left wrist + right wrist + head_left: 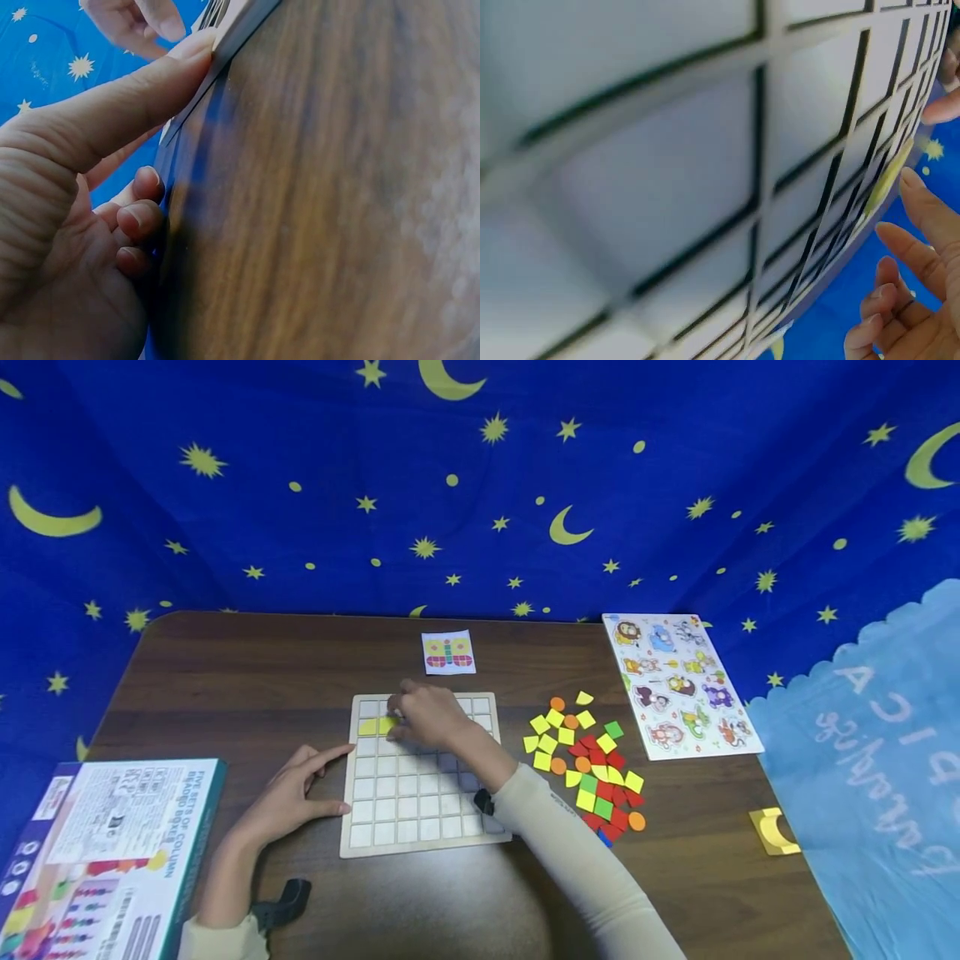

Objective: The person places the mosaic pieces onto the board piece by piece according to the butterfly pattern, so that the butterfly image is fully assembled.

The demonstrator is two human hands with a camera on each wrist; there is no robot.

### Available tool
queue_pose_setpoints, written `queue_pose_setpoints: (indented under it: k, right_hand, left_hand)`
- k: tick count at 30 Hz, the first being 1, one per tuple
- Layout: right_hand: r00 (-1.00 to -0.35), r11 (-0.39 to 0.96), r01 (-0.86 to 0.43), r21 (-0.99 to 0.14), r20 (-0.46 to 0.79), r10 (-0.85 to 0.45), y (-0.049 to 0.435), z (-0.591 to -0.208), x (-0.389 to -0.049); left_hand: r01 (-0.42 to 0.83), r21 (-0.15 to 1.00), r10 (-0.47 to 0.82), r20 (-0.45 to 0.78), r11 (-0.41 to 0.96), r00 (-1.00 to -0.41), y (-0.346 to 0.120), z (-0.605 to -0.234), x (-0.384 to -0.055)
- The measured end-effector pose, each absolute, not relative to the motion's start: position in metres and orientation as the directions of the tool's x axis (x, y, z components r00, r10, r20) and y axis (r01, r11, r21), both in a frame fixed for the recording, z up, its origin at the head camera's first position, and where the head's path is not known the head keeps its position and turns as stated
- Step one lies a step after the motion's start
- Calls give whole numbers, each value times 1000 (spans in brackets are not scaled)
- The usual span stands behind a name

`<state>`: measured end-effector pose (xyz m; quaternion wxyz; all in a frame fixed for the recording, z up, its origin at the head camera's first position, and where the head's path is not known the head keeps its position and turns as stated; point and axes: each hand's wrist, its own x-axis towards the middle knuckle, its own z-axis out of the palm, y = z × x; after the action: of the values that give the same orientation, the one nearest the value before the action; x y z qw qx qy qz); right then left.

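A pale square grid board (384, 810) lies on the table in the head view, ruled into white cells. Two yellow pieces (368, 727) sit side by side in its second row, at the left. My right hand (431, 714) is over the upper part of the board, fingertips beside the right-hand yellow piece. In the right wrist view, its thumb and fingers stand apart near the yellow (885, 184), with no piece visible between them. My left hand (288, 789) touches the board's left edge with the extended thumb and index finger; the other fingers bend loosely.
Loose yellow, red, green and orange pieces (566, 736) are scattered right of the board. A butterfly pattern card (448, 652) lies behind it. An animal puzzle board (682, 685) is at the back right, a box (135, 810) at the left. A yellow moon piece (768, 831) lies near the right edge.
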<state>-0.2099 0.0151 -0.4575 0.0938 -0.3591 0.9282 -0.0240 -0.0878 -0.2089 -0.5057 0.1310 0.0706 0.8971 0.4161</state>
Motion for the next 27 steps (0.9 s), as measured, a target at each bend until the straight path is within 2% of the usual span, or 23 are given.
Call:
queue_pose_setpoints:
  k: [7,11,15,21,27]
  right_hand:
    - [-794,797,-594,-110,-80,-603,63,-451,-223]
    - [-848,845,-519,-133,-46,-528,98,-447,-230]
    - [-896,892,-438,-110,-29,-443,137,-446,-236]
    - [-953,949,-293,-113,-39,-299,190,-449,-238]
    - [-980,979,-182,-91,-68,-189,231,-455,-234]
  left_hand:
    - [9,777,233,-178,629,-956,-208,-506,-88]
    - [4,775,229,-181,631,-956,-208,-506,-88]
    - [1,775,231,-187,632,-955,-208,-506,-88]
    - [2,775,233,-188,632,-954,-209,-505,-87]
    - [-1,771,233,-194,637,-953,-209,-505,-88]
